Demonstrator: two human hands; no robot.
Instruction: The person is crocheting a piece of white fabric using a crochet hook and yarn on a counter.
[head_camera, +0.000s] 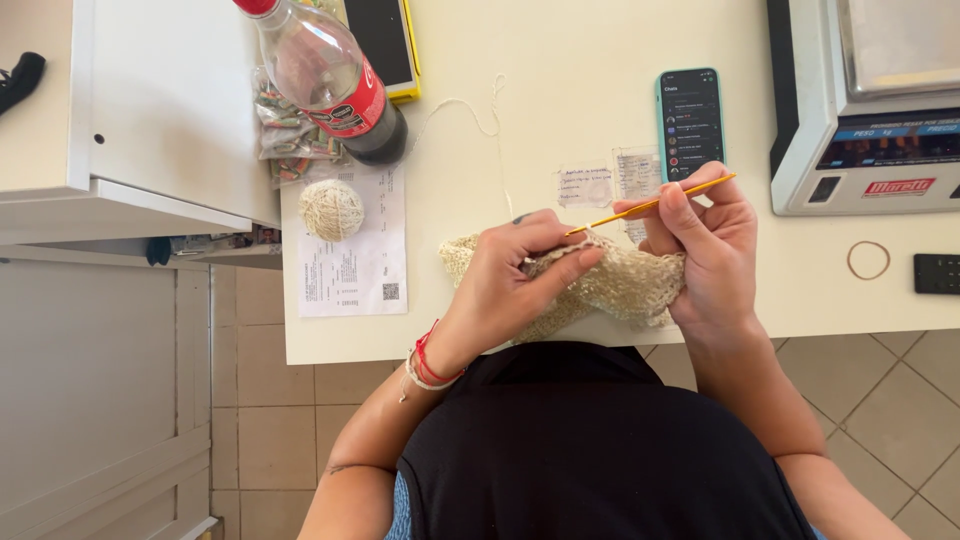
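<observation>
Cream-coloured crochet work (610, 285) lies at the near edge of the table (560, 110), pinched by the left hand (515, 275) at one end, while the right hand (700, 245) grips its other end and also holds a yellow crochet hook (650, 205) whose tip goes into the stitches. Behind the hands lie a phone (690, 120) and small paper notes (610, 182); toward the table's left edge are a yarn ball (331, 209) on a printed sheet (350, 270) and a tipped soda bottle (330, 80), and a scale (865, 105) stands at the far right corner.

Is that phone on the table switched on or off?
On. The phone lies face up on the table, its dark screen lit with rows of small icons and text.
</observation>
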